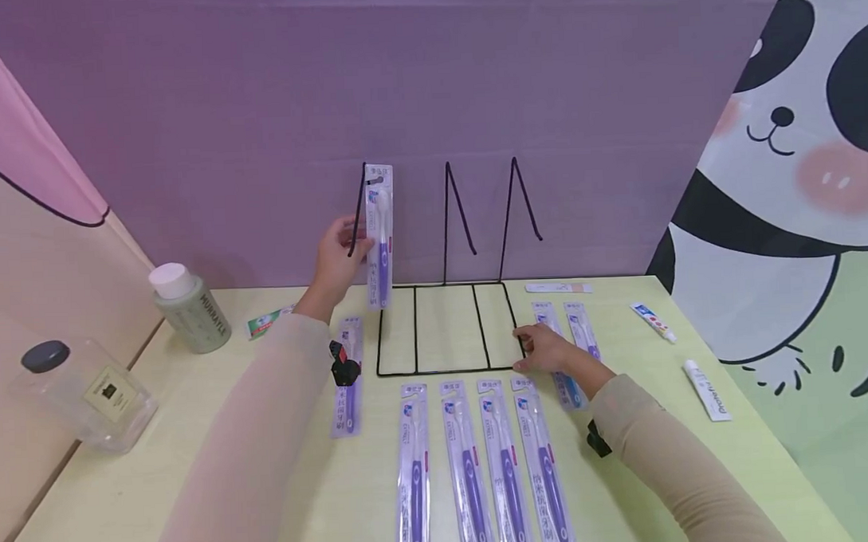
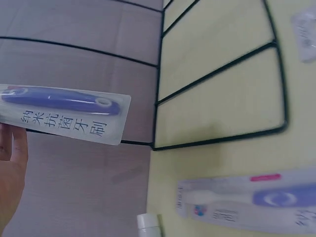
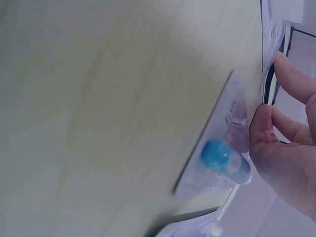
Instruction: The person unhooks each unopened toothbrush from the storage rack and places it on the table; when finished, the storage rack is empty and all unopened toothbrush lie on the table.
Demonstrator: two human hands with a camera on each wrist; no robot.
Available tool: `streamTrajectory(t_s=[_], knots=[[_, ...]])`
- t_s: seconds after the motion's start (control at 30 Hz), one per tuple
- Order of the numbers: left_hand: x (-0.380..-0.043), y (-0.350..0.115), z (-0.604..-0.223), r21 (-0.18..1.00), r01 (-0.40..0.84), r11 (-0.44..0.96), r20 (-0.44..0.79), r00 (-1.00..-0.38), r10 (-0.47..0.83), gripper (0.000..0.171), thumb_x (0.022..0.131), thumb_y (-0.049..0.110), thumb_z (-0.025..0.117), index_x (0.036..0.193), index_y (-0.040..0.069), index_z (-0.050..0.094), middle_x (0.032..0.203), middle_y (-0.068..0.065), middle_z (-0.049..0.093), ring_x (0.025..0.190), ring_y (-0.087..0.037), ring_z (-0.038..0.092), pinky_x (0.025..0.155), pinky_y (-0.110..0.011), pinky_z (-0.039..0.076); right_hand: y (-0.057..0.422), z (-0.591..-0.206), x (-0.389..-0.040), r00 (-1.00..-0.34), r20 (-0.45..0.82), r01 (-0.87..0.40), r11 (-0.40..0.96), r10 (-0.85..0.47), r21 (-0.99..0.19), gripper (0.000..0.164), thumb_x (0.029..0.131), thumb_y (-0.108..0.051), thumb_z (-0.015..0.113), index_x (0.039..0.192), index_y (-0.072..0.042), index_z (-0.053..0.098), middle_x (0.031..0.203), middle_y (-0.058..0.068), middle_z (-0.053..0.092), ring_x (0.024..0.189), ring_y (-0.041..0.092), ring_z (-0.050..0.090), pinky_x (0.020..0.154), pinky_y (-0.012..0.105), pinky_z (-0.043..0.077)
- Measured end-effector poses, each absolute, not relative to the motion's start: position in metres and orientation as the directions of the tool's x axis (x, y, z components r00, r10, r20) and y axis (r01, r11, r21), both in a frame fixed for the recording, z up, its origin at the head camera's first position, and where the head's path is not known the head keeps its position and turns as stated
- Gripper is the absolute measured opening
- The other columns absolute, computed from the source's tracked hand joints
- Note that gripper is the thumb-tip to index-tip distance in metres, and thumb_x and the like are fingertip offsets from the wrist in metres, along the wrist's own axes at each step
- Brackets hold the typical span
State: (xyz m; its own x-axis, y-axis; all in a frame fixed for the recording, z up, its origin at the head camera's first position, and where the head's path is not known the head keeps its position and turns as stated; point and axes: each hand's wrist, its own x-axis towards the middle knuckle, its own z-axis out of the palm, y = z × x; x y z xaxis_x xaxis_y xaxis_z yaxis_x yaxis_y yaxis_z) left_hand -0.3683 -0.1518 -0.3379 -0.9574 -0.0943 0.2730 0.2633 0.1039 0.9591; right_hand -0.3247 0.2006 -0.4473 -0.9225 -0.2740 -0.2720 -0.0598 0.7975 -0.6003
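Observation:
A black wire rack (image 1: 444, 223) with three sloping prongs stands at the back of the table. My left hand (image 1: 333, 262) holds a packaged toothbrush (image 1: 380, 241) upright by its left edge, at the rack's leftmost prong (image 1: 356, 214). The pack's top is level with that prong's upper end and covers the upright wire behind. In the left wrist view, fingers (image 2: 19, 145) reach under the pack. My right hand (image 1: 544, 351) pinches the front right corner of the rack's base, and its finger and thumb meet around the dark wire (image 3: 269, 84) in the right wrist view.
Several packaged toothbrushes (image 1: 415, 471) lie in front of the rack, one (image 1: 349, 378) to its left, two (image 1: 582, 330) to its right. A green bottle (image 1: 194, 311) and clear bottle (image 1: 115, 398) stand at left. Toothpaste tubes (image 1: 707, 389) lie at right. A purple cloth (image 1: 270, 109) hangs behind.

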Motion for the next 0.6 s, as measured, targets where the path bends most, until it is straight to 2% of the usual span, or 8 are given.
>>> streamTrajectory(t_s=[0.2,0.37,0.6], knots=[[-0.341,-0.167,-0.366,0.976,0.196,0.098,0.201,-0.979,-0.039,0.042,0.088,0.004,0.058,0.127,0.007,0.045,0.111,-0.015,0.053,0.095,-0.023,0.054,0.076,-0.034,0.050,0.199,-0.448,-0.324,-0.922,-0.276,-0.052,0.792,-0.272,-0.608,0.070,0.077,-0.016,0.073,0.136,-0.005,0.038,0.119,0.012,0.041,0.110,0.028,0.043,0.091,0.041,0.038],[-0.315,-0.193,-0.397,0.983,0.124,0.138,0.132,-0.990,-0.048,0.041,0.088,0.003,0.057,0.127,0.005,0.046,0.109,-0.017,0.053,0.091,-0.021,0.055,0.071,-0.033,0.051,0.198,-0.448,-0.323,-0.920,-0.281,-0.043,0.781,-0.274,-0.623,0.070,0.077,-0.015,0.073,0.136,-0.005,0.038,0.119,0.012,0.041,0.111,0.028,0.043,0.091,0.041,0.039],[-0.281,-0.232,-0.432,0.974,-0.107,0.199,-0.099,-0.994,-0.050,0.042,0.091,0.005,0.050,0.131,0.000,0.038,0.115,-0.023,0.048,0.085,-0.020,0.058,0.071,-0.032,0.051,0.198,-0.448,-0.325,-0.922,-0.282,-0.033,0.779,-0.265,-0.626,0.070,0.077,-0.016,0.074,0.136,-0.006,0.038,0.119,0.012,0.040,0.110,0.027,0.043,0.088,0.040,0.040]])
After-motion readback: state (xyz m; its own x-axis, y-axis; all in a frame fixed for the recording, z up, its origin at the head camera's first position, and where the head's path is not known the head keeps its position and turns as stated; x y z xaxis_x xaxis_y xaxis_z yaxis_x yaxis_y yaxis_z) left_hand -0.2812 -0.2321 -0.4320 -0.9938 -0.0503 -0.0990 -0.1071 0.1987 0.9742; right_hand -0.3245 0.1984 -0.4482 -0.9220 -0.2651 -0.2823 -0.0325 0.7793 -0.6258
